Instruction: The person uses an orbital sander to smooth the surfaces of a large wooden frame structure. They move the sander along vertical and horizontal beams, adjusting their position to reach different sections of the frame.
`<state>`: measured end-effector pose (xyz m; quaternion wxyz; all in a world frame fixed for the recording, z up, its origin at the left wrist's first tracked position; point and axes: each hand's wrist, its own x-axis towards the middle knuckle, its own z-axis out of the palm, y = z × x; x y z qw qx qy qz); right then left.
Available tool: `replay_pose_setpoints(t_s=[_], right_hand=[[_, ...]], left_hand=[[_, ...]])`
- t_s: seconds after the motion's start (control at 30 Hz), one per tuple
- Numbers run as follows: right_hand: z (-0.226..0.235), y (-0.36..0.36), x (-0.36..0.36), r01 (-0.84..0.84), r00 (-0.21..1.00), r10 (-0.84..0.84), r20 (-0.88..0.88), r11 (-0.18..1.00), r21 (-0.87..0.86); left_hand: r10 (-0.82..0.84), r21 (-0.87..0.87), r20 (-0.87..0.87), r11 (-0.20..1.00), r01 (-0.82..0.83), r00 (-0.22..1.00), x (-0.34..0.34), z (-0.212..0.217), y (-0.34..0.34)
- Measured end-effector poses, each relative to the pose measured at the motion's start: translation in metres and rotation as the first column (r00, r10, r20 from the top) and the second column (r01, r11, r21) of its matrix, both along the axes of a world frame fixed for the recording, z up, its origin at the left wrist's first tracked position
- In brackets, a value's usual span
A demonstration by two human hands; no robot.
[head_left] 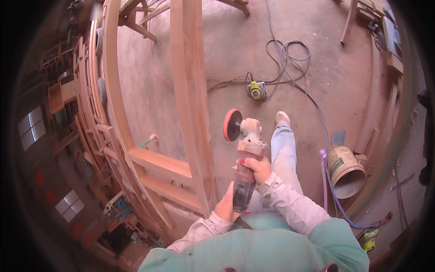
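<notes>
The wooden frame is at nine o'clock of the angle sander. The left hand, at seven o'clock, grasps the sander's rear body. Its orange-edged disc points to eleven. A lime-green power tool lies at twelve. The right hand, at four, has fingers closed around the middle; the bucket lies at three.

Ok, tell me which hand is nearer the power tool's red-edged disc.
The right hand: it grips the power tool just behind its head, below the disc. The left hand is farther from it, at the tool's rear end.
</notes>
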<state>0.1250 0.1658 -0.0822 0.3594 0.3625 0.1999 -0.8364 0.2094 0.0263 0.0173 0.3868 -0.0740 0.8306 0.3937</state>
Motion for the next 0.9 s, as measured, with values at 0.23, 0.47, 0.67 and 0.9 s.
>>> replay_pose_setpoints(t_s=[0.23,0.47,0.67,0.9], right_hand=[[0.001,-0.053,-0.059,-0.017,0.998,0.009,-0.065,0.993,-0.119],[-0.005,-0.094,-0.083,0.001,0.992,-0.015,-0.123,0.993,-0.117],[-0.014,-0.101,-0.081,0.029,0.997,-0.038,-0.062,0.99,-0.139],[-0.015,-0.11,-0.092,0.091,0.996,-0.093,-0.001,0.977,-0.192]], left_hand=[[0.306,-0.008,0.107,0.952,-0.307,0.946,-0.067,0.011,-0.023],[0.407,-0.307,-0.029,0.866,-0.395,0.913,-0.107,-0.002,-0.04],[0.402,-0.346,-0.022,0.856,-0.384,0.915,-0.115,-0.006,-0.041],[0.432,-0.346,-0.019,0.843,-0.411,0.902,-0.126,-0.003,-0.044]])
